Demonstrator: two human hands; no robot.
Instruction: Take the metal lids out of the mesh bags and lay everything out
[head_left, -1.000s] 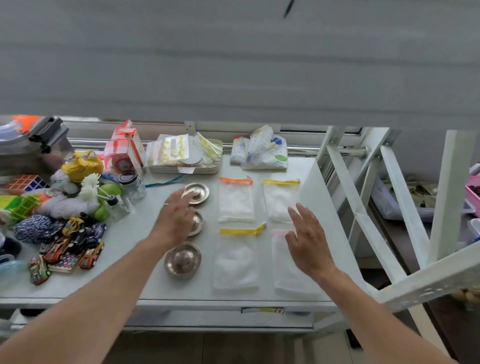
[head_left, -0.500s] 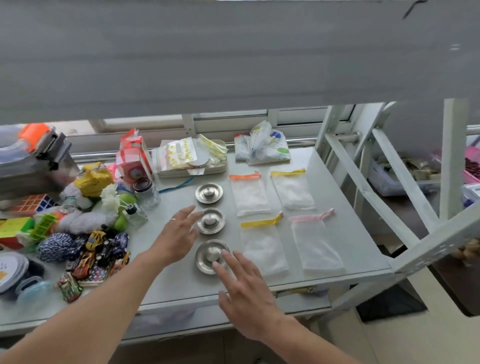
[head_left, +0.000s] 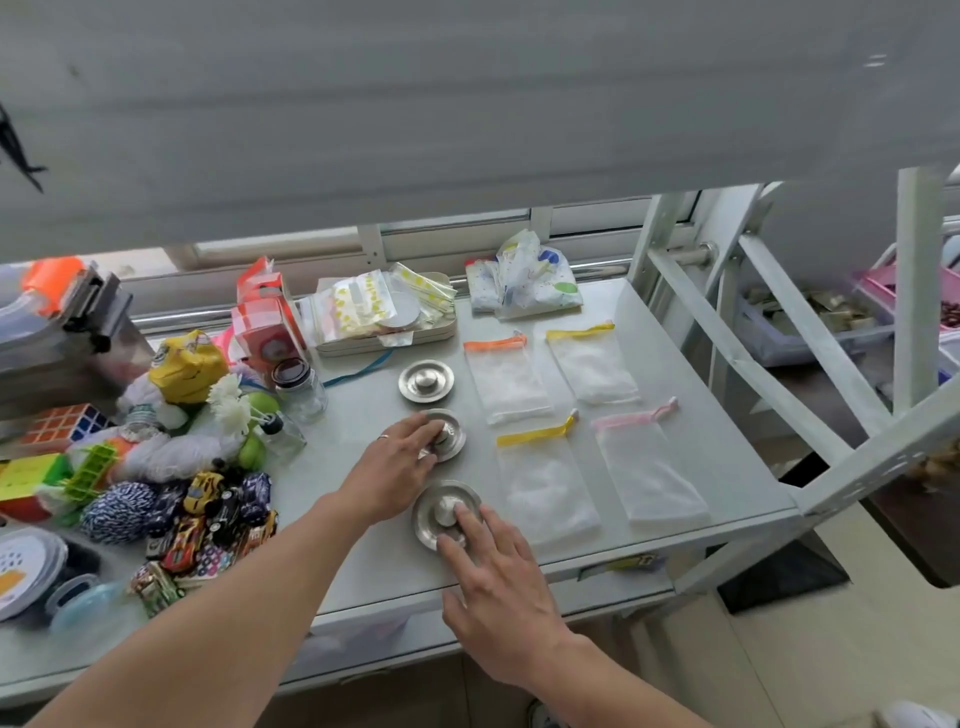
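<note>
Three round metal lids lie in a column on the grey table (head_left: 363, 566). The far lid (head_left: 426, 381) lies untouched. My left hand (head_left: 395, 467) covers part of the middle lid (head_left: 453, 446), fingers curled around its knob. My right hand (head_left: 498, 577) rests with spread fingertips on the near lid (head_left: 434, 512). To the right lie several flat white mesh bags: an orange-topped one (head_left: 506, 379), a yellow-topped one (head_left: 592, 364), another yellow-topped one (head_left: 545, 478) and a pink-topped one (head_left: 647, 467).
A heap of toys crowds the table's left side: toy cars (head_left: 208, 514), a string ball (head_left: 117, 512), puzzle cubes (head_left: 62, 423) and a small jar (head_left: 301, 387). A tray of packets (head_left: 384, 317) and a patterned pouch (head_left: 524, 283) sit at the back. A white metal frame (head_left: 810, 374) stands on the right.
My right hand has come from the bags on the right across to the near lid. My left hand has shifted onto the middle lid. The view has tilted and moved closer.
</note>
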